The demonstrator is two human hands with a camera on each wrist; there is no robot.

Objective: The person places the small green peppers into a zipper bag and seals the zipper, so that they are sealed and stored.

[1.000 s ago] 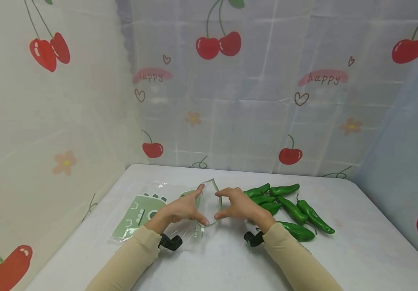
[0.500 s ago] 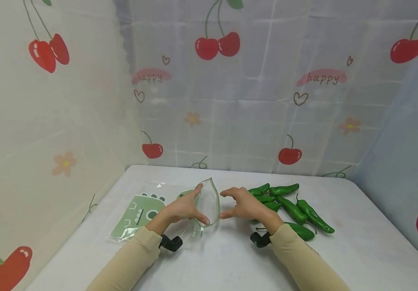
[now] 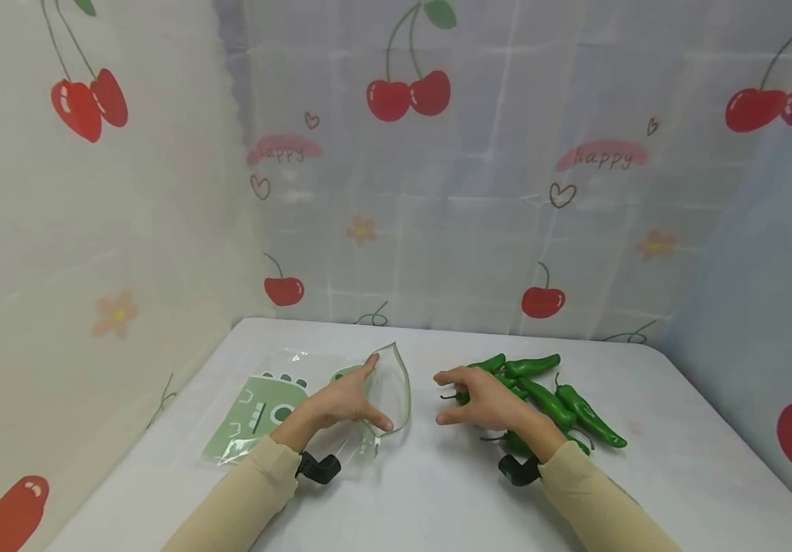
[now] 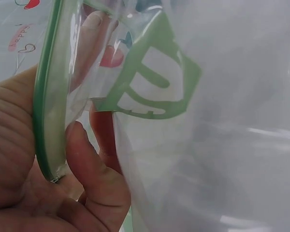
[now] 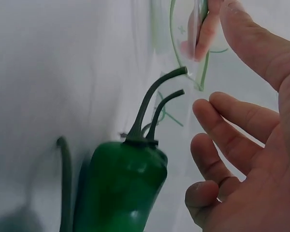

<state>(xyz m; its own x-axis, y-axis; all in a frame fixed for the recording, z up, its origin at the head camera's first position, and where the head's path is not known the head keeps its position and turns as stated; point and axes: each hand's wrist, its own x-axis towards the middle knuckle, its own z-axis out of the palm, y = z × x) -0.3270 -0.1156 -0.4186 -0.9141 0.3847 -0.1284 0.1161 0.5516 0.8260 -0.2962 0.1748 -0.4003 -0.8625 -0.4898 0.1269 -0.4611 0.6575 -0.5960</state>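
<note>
Clear-plastic zip bag (image 3: 390,387) gapes in the grip of the left hand (image 3: 340,400), opening seemingly done, green chili peppers (image 3: 550,405) still outside, at three o'clock, near the right hand (image 3: 484,399) (wide, empty).

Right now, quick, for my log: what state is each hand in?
Left hand: closed on the clear, green-rimmed bag, holding it at its mouth.
Right hand: open, holding nothing, near the green peppers.

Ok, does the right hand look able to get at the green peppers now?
Probably yes: the right hand is empty and near the green peppers, and nothing visible stands between them.
</note>
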